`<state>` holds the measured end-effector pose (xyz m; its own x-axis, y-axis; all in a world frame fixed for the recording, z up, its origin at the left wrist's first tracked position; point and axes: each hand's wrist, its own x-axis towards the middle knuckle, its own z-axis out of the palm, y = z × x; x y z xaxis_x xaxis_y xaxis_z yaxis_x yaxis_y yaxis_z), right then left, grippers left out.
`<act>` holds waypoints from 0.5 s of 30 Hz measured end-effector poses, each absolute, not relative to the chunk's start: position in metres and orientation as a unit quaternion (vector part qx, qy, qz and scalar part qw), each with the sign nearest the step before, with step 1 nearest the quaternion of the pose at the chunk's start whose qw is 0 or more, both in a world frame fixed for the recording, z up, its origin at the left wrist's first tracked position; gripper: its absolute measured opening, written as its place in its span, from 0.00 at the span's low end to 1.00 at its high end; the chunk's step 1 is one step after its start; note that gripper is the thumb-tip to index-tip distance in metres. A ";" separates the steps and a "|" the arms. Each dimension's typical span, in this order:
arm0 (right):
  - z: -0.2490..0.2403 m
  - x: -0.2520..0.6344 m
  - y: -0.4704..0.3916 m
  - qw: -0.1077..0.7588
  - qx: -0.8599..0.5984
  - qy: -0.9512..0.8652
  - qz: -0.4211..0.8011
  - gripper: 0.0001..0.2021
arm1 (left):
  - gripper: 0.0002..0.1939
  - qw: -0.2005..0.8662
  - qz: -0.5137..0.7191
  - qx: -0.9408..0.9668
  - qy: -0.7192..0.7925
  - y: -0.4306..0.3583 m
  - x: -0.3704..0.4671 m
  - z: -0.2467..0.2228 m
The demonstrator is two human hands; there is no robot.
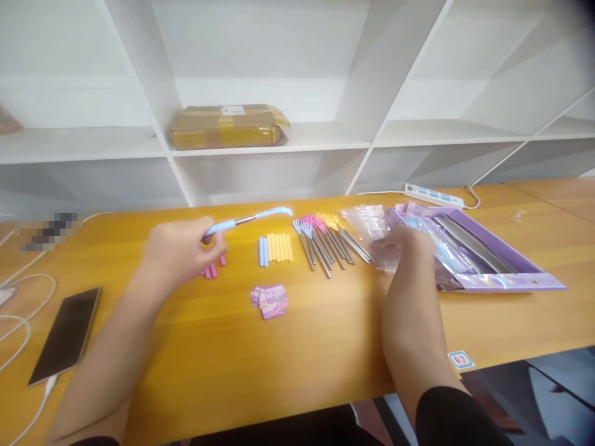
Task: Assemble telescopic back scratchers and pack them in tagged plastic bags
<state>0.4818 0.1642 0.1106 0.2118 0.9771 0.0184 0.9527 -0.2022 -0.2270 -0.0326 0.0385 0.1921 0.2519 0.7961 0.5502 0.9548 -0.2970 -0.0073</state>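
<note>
My left hand [181, 251] is closed round the blue grip of a small back scratcher [244, 220], which has a short metal rod and a light blue head pointing right. Below that hand lie several pink handle sleeves [212, 271]. Blue and yellow sleeves [277, 247] lie in a row to the right. Several metal rods with blue, pink and yellow claw heads [325, 238] are spread in the middle. My right hand [406, 244] has its fingers curled on clear plastic bags [367, 222]; the fingertips are partly blurred. Small printed cards [272, 301] are in a loose pile nearer me.
A purple open box [515, 282] with wrapped items inside stands at the right. Behind it is a power strip [434, 196]. A phone [66, 334] with a white cable lies at the left. White shelving [279, 148] rises behind, holding a taped parcel [227, 127].
</note>
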 end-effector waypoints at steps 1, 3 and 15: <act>0.106 0.485 0.163 0.074 -0.784 -0.607 0.104 0.19 | 0.13 0.171 -0.230 -0.771 -0.568 0.039 -0.033 0.192; 0.102 0.488 0.164 0.020 -0.819 -0.550 0.161 0.15 | 0.13 0.165 -0.231 -0.773 -0.567 0.040 -0.035 0.191; 0.167 0.474 0.150 0.296 -0.770 -0.553 0.117 0.04 | 0.23 0.031 -0.335 -0.763 -0.553 0.056 -0.035 0.179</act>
<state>0.4738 0.1502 0.1668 0.3605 0.9211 0.1471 0.7828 -0.2130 -0.5846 -0.0347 0.0556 0.1788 0.1648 0.8225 0.5443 0.8637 -0.3868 0.3231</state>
